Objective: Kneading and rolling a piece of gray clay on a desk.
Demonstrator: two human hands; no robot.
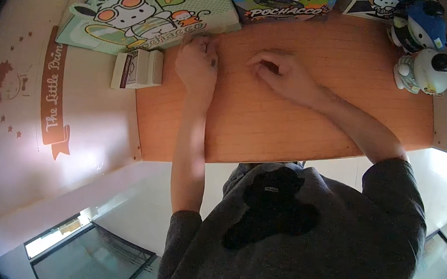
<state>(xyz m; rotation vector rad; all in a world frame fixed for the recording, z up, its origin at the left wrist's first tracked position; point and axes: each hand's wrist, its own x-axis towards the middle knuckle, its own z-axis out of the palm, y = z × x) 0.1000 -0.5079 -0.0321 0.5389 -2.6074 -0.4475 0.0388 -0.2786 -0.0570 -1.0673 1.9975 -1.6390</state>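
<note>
My left hand [197, 61] rests curled over the wooden surface, knuckles towards me. Its fingers point to the lower edge of a pale green picture panel [163, 31] with a cartoon dog in goggles. A small dark spot shows by its thumb side, but I cannot make out what it is. To the right, my right hand [288, 74] is bent inward over the wood-grain tabletop [242, 125]. A dark gap lies between its thumb and curled fingers, and no object is visible there. Both hands' fingertips are partly hidden or blurred.
Small white boxes [148, 67] stand left of my left hand. A blue cartoon panel [282, 0] leans at the back. Two dog figurines, one blue-hooded [425, 30] and one white [424, 72], sit at the right end. A white side wall [95, 124] bounds the left.
</note>
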